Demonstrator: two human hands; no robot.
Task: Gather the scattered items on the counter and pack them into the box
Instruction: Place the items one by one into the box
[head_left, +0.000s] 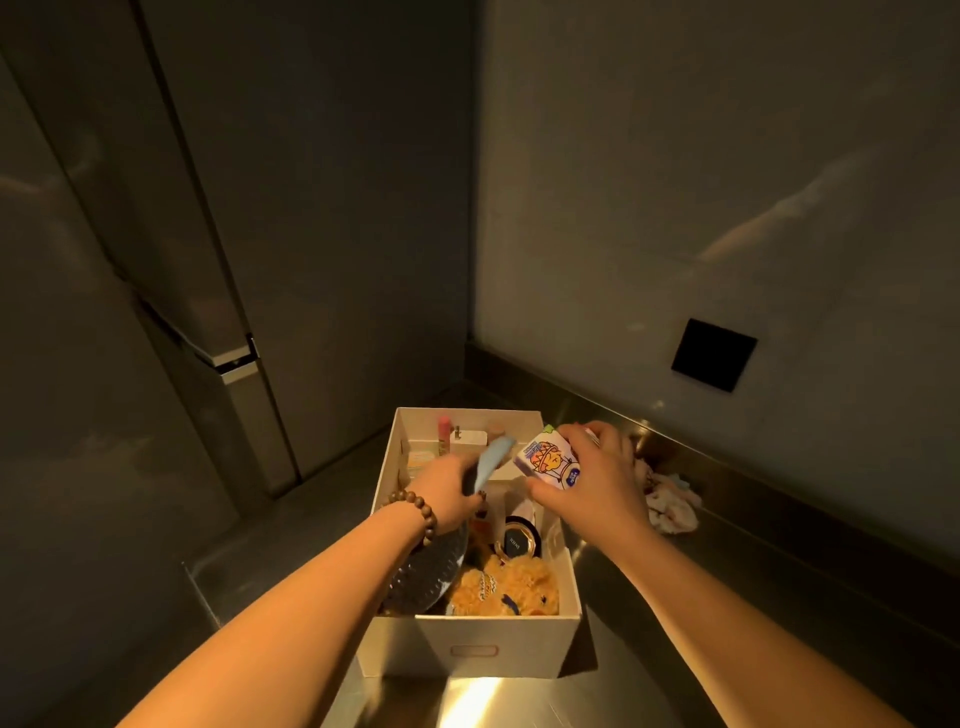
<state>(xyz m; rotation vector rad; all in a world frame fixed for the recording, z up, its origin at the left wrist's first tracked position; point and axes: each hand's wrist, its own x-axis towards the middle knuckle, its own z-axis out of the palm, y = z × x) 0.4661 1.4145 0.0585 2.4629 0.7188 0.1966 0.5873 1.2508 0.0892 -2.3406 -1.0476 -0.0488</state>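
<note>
1. White box (470, 642) sits open-topped on the metal surface (623, 597), in the corner where the surface meets the wall; all places below are given relative to this box.
2. Left hand (447, 486) is over the box's left half. Its fingers are curled round the pale blue handle of a hairbrush (431, 561); the handle sticks up toward the box's far side, and the dark round head lies inside the box against the left wall, near the front.
3. A wooden bead bracelet (415, 512) is on the left wrist, above the box's left rim.
4. Right hand (597, 478) is over the box's right rim, toward the far end. Its fingers and thumb grip a small carton (545, 462) with a cartoon print, held tilted above the box interior.
5. Inside the box, front right: an orange plush toy (506, 587). Just behind it, a round dark compact (517, 540) with a gold rim.
6. Inside the box, far end: a pink tube (444, 431) standing upright, plus small pale items too dim to identify.
7. Outside the box, to its right on the surface near the wall: a crumpled pale cloth (672, 501).
8. A black square plate (714, 354) is on the wall, beyond and right of the box.
</note>
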